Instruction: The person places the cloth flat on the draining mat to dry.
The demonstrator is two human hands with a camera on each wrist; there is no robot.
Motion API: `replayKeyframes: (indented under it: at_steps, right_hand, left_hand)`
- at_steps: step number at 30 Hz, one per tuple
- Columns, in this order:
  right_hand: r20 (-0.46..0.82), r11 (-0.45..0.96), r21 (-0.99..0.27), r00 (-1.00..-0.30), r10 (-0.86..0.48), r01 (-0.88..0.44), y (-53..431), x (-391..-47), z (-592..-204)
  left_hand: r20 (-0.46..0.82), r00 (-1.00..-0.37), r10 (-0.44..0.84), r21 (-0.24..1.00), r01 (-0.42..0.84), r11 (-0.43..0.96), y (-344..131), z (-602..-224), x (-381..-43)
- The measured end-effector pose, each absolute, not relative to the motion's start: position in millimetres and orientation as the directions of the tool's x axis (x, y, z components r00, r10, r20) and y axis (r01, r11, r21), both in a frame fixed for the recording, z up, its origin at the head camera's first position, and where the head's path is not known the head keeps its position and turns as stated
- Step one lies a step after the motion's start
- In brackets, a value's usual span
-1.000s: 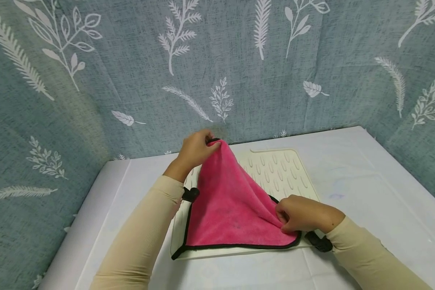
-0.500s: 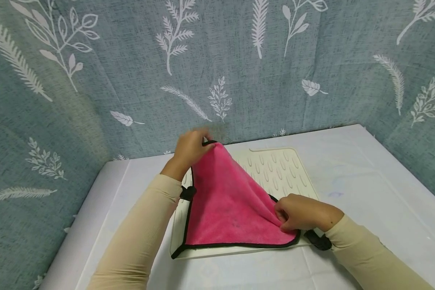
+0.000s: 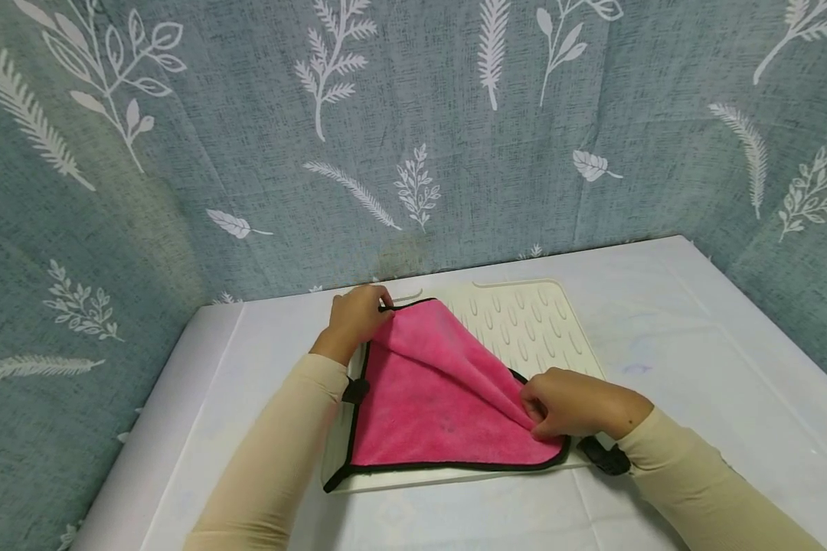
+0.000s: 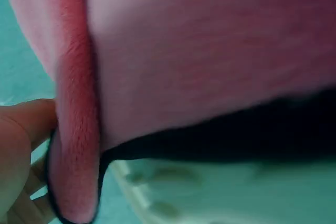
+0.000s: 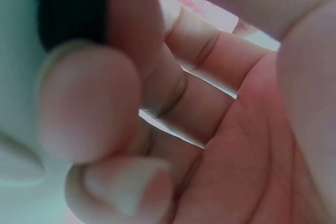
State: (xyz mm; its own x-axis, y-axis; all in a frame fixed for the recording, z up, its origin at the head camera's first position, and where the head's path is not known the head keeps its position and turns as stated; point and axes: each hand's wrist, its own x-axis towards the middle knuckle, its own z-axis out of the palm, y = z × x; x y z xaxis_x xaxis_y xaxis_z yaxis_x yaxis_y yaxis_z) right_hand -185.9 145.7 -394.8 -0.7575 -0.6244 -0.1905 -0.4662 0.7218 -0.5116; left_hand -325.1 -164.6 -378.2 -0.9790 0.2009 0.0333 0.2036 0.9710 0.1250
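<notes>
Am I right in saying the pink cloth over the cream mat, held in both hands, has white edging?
No, the edging is black, as the head view shows; the pink cloth lies over the cream mat, held by the left hand and right hand.

Leaf-patterned blue-grey fabric backdrop (image 3: 448, 115) around the sides; white table (image 3: 668, 344) below

Fabric-walled booth (image 3: 248, 115), white table (image 3: 703, 360)

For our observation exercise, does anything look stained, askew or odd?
Yes: the pink cloth bears a small dark smudge, and the white tabletop a faint purplish mark right of the mat, both breaking plain colour.
</notes>
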Motion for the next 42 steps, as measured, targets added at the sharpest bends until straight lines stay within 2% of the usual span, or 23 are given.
replayKeyframes:
  at_steps: [7, 14, 19, 27, 31, 34, 38, 42]
  right_hand:
    - [-0.193, 0.726, -0.503, -0.758, -0.622, -0.468, 142, -187, -393]
    - [-0.191, 0.719, -0.510, -0.753, -0.630, -0.472, 139, -187, -391]
    - [-0.188, 0.715, -0.510, -0.749, -0.635, -0.478, 137, -187, -389]
    - [-0.176, 0.711, -0.499, -0.746, -0.643, -0.495, 139, -189, -391]
    - [-0.172, 0.706, -0.500, -0.741, -0.649, -0.502, 142, -190, -393]
    - [-0.168, 0.701, -0.506, -0.740, -0.651, -0.502, 143, -189, -392]
    - [-0.164, 0.695, -0.518, -0.739, -0.653, -0.499, 143, -186, -391]
    - [-0.187, 0.678, -0.556, -0.722, -0.666, -0.481, 143, -187, -386]
  left_hand:
    - [0.024, -0.982, 0.188, 0.117, 0.189, 0.975, -172, -388, -320]
    - [0.141, -0.967, 0.214, 0.151, 0.234, 0.960, -174, -379, -302]
    - [0.255, -0.936, 0.243, 0.196, 0.297, 0.935, -170, -371, -269]
    - [0.353, -0.873, 0.336, 0.165, 0.412, 0.896, -165, -374, -205]
    - [0.317, -0.868, 0.382, 0.147, 0.443, 0.885, -164, -380, -177]
    - [0.218, -0.887, 0.407, 0.148, 0.442, 0.885, -162, -386, -162]
    - [0.082, -0.902, 0.425, 0.123, 0.432, 0.893, -162, -394, -151]
    - [0.038, -0.903, 0.428, 0.098, 0.430, 0.898, -167, -397, -147]
